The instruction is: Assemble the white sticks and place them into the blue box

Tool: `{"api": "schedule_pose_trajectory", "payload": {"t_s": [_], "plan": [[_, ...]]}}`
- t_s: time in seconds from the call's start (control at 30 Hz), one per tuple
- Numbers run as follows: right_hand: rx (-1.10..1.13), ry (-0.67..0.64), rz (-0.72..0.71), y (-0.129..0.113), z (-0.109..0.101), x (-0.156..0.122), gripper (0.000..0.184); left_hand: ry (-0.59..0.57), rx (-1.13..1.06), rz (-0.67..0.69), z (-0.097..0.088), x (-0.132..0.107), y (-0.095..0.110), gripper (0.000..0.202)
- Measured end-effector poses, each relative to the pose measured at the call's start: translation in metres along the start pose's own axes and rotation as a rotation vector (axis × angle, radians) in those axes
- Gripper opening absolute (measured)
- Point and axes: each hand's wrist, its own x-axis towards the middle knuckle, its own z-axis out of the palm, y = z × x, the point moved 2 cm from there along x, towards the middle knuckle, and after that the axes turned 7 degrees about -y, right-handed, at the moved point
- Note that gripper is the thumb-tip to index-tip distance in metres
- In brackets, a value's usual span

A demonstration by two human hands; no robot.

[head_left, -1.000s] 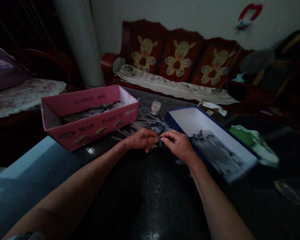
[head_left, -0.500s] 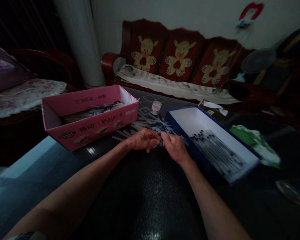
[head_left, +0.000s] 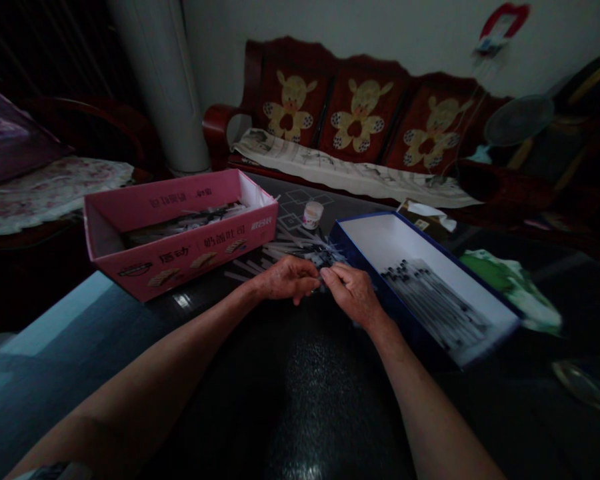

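Note:
My left hand (head_left: 291, 279) and my right hand (head_left: 351, 291) meet over the dark table, fingers pinched and almost touching. Whatever lies between the fingertips is too small and dim to name. Just beyond them spreads a loose pile of thin, pale, translucent strips (head_left: 293, 248), some with dark parts. To the right, a blue box (head_left: 420, 233) with a white inside holds a row of similar slim pieces with dark ends (head_left: 430, 300). On the left stands a pink cardboard box (head_left: 205, 250) with more strips (head_left: 190, 220) inside.
A small white tub (head_left: 313, 215) stands behind the pile. Beyond the blue box lie a green and white plastic bag (head_left: 513, 287) and a brown packet with white paper (head_left: 427, 217). A wooden sofa (head_left: 330, 113) with bear-pattern backs stands across the table.
My right hand has shifted very slightly, its fingers turning a little near the left fingertips. My left hand and the boxes stay in place.

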Motion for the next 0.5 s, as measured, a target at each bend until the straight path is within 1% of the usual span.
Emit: {"api": "schedule_pose_trajectory", "payload": {"t_s": [0.07,0.1,0.17,0.23,0.3,0.33,0.4,0.5], "plan": [[0.0,0.009,0.048,0.0007,-0.0008,-0.0005,0.044,0.004,-0.012,-0.006,-0.0002,-0.0002,0.0003,0.019],[0.015,0.007,0.065,0.0012,-0.0017,-0.001,0.043,0.011,-0.017,-0.009,-0.0005,-0.0004,0.0004,0.02],[0.054,-0.012,0.064,0.0021,-0.0035,-0.0016,0.032,0.021,-0.021,-0.013,-0.0009,-0.0007,0.0008,0.02],[0.071,-0.025,0.026,0.0024,-0.0045,-0.0018,0.019,0.021,-0.018,-0.01,-0.0008,-0.0006,0.001,0.02],[0.053,-0.029,-0.018,0.0022,-0.0036,-0.0013,0.015,0.02,-0.018,-0.007,-0.0003,-0.0001,0.0008,0.02],[0.031,-0.024,-0.034,0.0019,-0.0025,-0.0009,0.018,0.019,-0.02,-0.004,0.0,0.0002,0.0006,0.021],[-0.018,-0.001,-0.029,0.0011,0.0,-0.0001,0.03,0.012,-0.024,-0.002,0.0007,0.0009,0.0001,0.022],[-0.039,0.022,0.052,0.0004,0.0018,0.0002,0.045,-0.002,-0.03,-0.008,0.001,0.0011,0.0001,0.023]]}}
